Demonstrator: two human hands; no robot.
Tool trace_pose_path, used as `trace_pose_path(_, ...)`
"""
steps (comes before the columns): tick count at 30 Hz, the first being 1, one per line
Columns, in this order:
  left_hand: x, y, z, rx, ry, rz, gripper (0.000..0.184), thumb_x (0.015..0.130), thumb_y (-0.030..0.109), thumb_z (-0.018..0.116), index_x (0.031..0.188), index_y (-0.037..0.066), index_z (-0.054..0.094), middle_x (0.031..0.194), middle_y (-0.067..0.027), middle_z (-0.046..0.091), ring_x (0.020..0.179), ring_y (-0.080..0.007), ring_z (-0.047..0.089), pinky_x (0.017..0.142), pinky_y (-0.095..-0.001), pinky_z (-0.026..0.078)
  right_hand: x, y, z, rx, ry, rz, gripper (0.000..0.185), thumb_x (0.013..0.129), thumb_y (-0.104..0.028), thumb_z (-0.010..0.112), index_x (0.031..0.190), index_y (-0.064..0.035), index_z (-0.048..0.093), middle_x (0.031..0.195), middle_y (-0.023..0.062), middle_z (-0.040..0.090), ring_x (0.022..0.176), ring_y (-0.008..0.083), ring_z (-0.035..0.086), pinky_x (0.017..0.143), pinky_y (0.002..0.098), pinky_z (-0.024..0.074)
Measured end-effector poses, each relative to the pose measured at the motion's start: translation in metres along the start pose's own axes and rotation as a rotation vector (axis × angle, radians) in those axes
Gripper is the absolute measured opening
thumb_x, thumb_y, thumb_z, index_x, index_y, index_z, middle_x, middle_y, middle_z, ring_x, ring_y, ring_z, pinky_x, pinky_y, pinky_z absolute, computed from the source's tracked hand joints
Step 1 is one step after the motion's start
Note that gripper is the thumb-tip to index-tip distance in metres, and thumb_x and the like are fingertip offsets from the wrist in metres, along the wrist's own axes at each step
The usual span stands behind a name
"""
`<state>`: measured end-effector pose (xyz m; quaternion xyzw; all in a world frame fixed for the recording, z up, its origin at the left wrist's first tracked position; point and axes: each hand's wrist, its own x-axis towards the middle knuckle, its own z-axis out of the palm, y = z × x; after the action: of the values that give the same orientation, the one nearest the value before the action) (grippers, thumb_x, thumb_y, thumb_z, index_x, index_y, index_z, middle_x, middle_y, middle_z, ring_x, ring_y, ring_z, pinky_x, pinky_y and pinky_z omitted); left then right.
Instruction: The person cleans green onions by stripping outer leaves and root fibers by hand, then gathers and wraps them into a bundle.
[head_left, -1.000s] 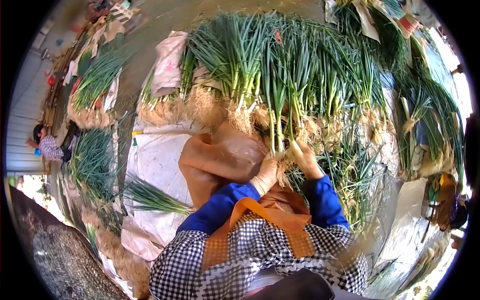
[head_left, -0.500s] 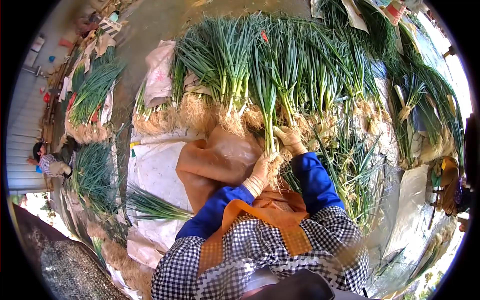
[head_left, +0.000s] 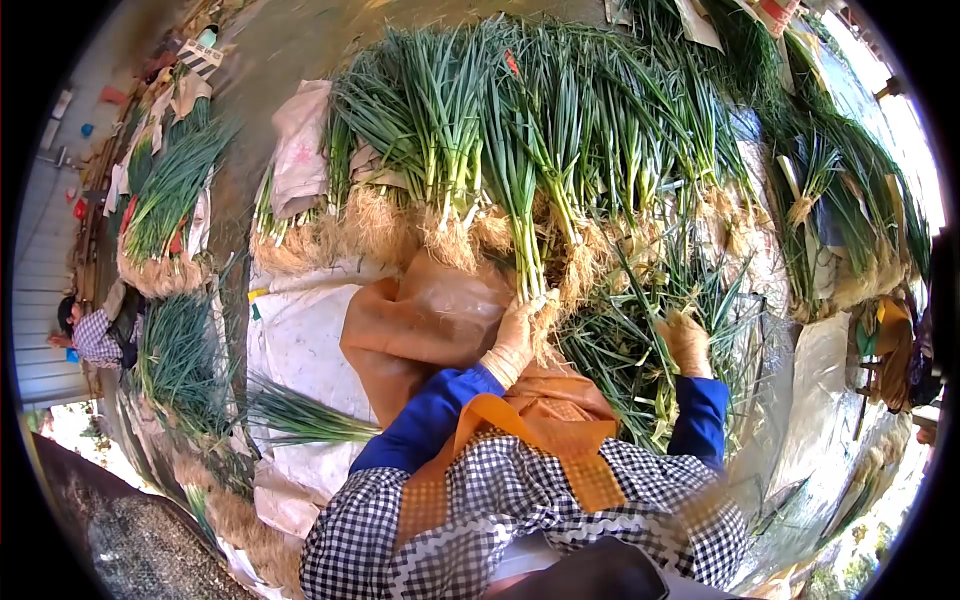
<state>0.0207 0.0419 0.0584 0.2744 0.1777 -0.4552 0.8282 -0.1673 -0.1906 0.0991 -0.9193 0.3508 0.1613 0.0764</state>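
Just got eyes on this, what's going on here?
Someone seated or crouching has a few long green onions in the left hand, gripped near the roots. The right hand is apart from them, at the loose greens; I can't tell whether it holds anything. Ahead lies a row of onion bunches, roots toward the person.
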Motion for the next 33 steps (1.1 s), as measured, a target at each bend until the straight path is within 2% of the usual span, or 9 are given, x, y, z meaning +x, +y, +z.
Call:
trace_pose_path(3,-0.003,-0.002,0.002,0.133,-0.07,0.064,0.037,0.08,-0.002,0.053,0.116,0.003,0.048,0.1,-0.0119,0.06,0.087,-0.0198,0.06,0.073,-0.0282,0.052,0.025,-0.102,-0.009,1.064,0.027,-0.245,0.034,0.086,-0.03,0.056,0.11,-0.0045,0.057,0.101,0.0156,0.063,0.094,0.0242,0.061,0.082,0.0319,0.0465)
trace_pose_path(9,0.002,0.004,-0.017,0.068,0.098,0.028,0.031,0.079,0.0,0.044,0.109,0.001,0.051,0.091,-0.0091,0.058,0.081,-0.0203,0.058,0.073,-0.028,0.051,0.026,-0.164,-0.002,0.183,0.21,-0.907,0.008,0.083,-0.013,0.054,0.085,-0.0077,0.059,0.064,0.0052,0.051,0.057,0.0196,0.053,0.046,0.0315,0.0433)
trace_pose_path(13,-0.002,0.016,-0.018,-0.06,-0.017,-0.17,0.012,0.081,0.009,0.046,0.089,0.003,0.053,0.07,-0.0076,0.053,0.053,-0.014,0.053,0.042,-0.0255,0.045,-0.011,-0.1,-0.024,0.208,0.186,-1.28,0.02,0.086,-0.017,0.048,0.097,-0.0092,0.062,0.075,0.0057,0.06,0.068,0.0202,0.059,0.059,0.0326,0.0485)
trace_pose_path(15,-0.01,0.02,-0.014,-0.124,-0.001,-0.286,0.014,0.081,0.013,0.047,0.09,0.003,0.051,0.067,-0.0068,0.05,0.047,-0.0119,0.047,0.036,-0.0241,0.039,0.008,-0.099,-0.031,-0.036,-0.453,-0.404,0.023,0.088,-0.022,0.046,0.101,-0.01,0.061,0.078,0.0055,0.06,0.068,0.0201,0.058,0.063,0.0314,0.0478)
trace_pose_path(21,-0.014,0.017,-0.019,-0.079,-0.117,-0.393,0.024,0.081,0.018,0.048,0.098,0.001,0.049,0.072,-0.0068,0.052,0.049,-0.0138,0.046,0.043,-0.024,0.04,0.077,-0.187,0.002,1.75,-0.392,-0.064,0.03,0.091,-0.029,0.049,0.106,-0.0048,0.059,0.087,0.002,0.062,0.078,0.0121,0.056,0.069,0.0259,0.0447)
trace_pose_path(25,-0.032,0.015,0.022,0.156,0.16,-0.158,0.02,0.085,0.019,0.055,0.097,0.004,0.057,0.074,-0.0062,0.058,0.058,-0.0139,0.053,0.048,-0.0239,0.044,0.102,-0.213,0.036,1.285,-0.109,-0.064,0.035,0.09,-0.025,0.052,0.115,-0.0023,0.055,0.109,0.0065,0.06,0.094,0.016,0.057,0.082,0.0259,0.0446)
trace_pose_path(27,-0.026,0.009,0.002,0.187,0.114,-0.164,0.019,0.084,0.018,0.057,0.098,0.005,0.057,0.073,-0.005,0.057,0.057,-0.013,0.052,0.047,-0.0231,0.043,0.103,-0.206,0.078,0.117,0.703,-0.456,0.023,0.087,-0.02,0.049,0.109,-0.0148,0.057,0.083,0.005,0.058,0.073,0.0211,0.058,0.059,0.0314,0.0482)
trace_pose_path(30,-0.023,0.005,0.0,0.145,0.095,-0.154,0.018,0.084,0.016,0.057,0.098,0.006,0.056,0.073,-0.0034,0.056,0.056,-0.0114,0.05,0.045,-0.0213,0.041,0.083,-0.196,0.076,0.342,0.868,-0.519,0.013,0.084,-0.015,0.051,0.094,-0.0138,0.059,0.077,0.0043,0.054,0.067,0.0214,0.056,0.054,0.0336,0.046)
trace_pose_path(33,-0.022,0.01,0.014,0.012,0.09,-0.088,0.015,0.084,0.012,0.056,0.099,0.007,0.055,0.073,-0.0031,0.055,0.055,-0.0105,0.048,0.042,-0.0199,0.038,0.009,-0.154,0.01,0.93,0.232,-0.523,0.015,0.087,-0.019,0.051,0.085,-0.0078,0.06,0.064,0.0044,0.053,0.055,0.0161,0.05,0.05,0.0296,0.0403)
